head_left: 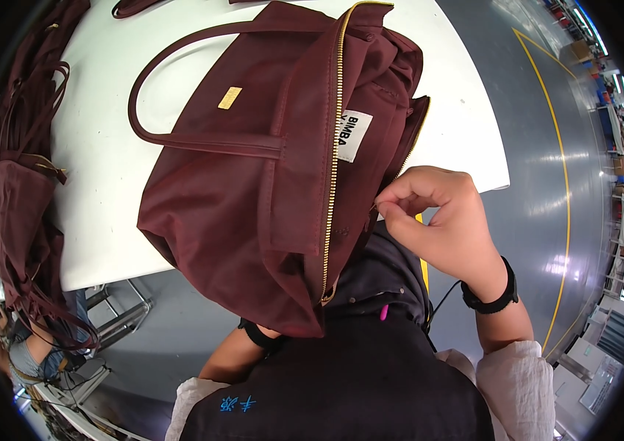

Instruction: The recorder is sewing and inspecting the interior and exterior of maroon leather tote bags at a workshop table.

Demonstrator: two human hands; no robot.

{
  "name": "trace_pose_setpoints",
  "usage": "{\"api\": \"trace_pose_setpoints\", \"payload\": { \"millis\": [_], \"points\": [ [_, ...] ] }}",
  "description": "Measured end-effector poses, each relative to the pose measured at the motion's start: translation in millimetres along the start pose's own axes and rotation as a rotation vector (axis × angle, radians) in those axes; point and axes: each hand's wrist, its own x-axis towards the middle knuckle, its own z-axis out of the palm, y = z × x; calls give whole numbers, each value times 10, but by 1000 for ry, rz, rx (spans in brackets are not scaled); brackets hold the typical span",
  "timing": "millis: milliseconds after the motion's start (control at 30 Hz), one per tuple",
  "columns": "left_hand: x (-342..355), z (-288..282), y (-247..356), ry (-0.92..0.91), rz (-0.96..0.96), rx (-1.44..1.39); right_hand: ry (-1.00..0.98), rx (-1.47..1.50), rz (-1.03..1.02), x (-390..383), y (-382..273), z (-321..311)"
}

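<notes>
Pinching the edge of the maroon handbag [253,169] beside its gold zipper [332,169], the right hand [444,220] has its fingers [400,202] closed on the fabric. The bag overhangs the white tabletop [106,184]; the left hand is hidden beneath it, its grip unclear.

a white table [106,184] with a rounded far edge is carrying a big maroon handbag [253,169] that lies on it and hangs off the near edge, with a pile of matching maroon straps and fabric pieces [22,147] heaped along its left side
</notes>
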Motion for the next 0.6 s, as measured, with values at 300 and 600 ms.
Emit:
{"api": "trace_pose_setpoints", "payload": {
  "millis": [300,600],
  "points": [
    [50,30,-27,3,6,2,-158,315,142,-93,-34,38],
    [-12,-7,-35,14,-3,10,-211,327,156,-289,147,-136]
  ]
}}
